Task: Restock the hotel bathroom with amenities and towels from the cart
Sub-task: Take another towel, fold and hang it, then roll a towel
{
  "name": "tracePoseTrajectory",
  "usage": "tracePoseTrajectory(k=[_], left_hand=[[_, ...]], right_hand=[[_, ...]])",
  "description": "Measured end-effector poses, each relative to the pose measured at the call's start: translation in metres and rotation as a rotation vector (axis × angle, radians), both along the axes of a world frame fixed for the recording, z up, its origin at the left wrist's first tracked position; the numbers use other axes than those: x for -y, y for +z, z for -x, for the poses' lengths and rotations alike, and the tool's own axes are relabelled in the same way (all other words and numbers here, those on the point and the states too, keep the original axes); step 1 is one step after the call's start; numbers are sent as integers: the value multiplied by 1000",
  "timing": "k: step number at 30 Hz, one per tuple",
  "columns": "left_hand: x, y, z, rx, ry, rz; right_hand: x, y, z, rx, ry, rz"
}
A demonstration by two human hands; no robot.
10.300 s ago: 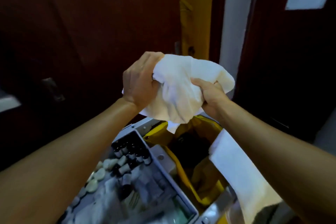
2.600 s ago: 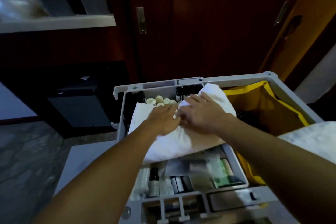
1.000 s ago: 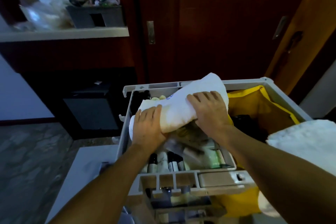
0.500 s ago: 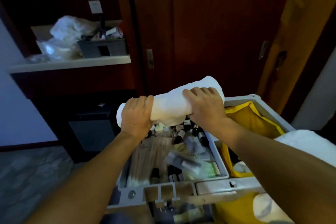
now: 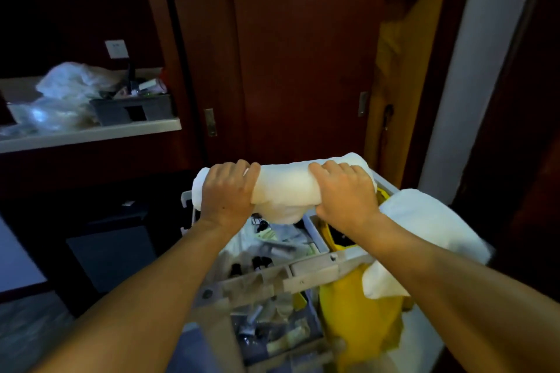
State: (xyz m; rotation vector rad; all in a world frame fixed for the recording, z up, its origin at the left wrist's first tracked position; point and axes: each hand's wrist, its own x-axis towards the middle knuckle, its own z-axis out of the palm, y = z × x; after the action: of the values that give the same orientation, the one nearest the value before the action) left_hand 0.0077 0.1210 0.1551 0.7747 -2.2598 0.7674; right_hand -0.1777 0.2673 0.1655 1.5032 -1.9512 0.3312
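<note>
A rolled white towel (image 5: 285,188) is held level above the grey housekeeping cart (image 5: 312,272). My left hand (image 5: 227,191) grips the roll near its left end and my right hand (image 5: 345,194) grips it near the right end, fingers curled over the top. Below the roll, the cart's top tray holds small dark bottles (image 5: 260,263) and wrapped amenity packets (image 5: 281,239). A second white towel (image 5: 430,230) lies over my right forearm.
A yellow bag (image 5: 357,318) hangs at the cart's right side. Dark wooden doors (image 5: 303,70) stand behind the cart. At the left, a white counter (image 5: 91,135) carries a grey caddy (image 5: 133,109) and plastic bags (image 5: 60,94). A dark cabinet sits under the counter.
Both hands have lifted the rolled towel up off the cart tray and levelled it. The view has tilted up, showing more of the doors and counter.
</note>
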Motion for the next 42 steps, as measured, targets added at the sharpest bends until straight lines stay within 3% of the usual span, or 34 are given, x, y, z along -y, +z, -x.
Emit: tracePoseTrajectory(k=[10,29,42], left_hand=[[-123,37,19,114,-106,-7],[-364,61,70,138,-466,29],[-514,69,148,150,-869,75]], right_hand=[[-145,22,-12,52,-180,-38],[-440,68,-35,124,-453,-173],[-606,84,-39,146,-891,-236]])
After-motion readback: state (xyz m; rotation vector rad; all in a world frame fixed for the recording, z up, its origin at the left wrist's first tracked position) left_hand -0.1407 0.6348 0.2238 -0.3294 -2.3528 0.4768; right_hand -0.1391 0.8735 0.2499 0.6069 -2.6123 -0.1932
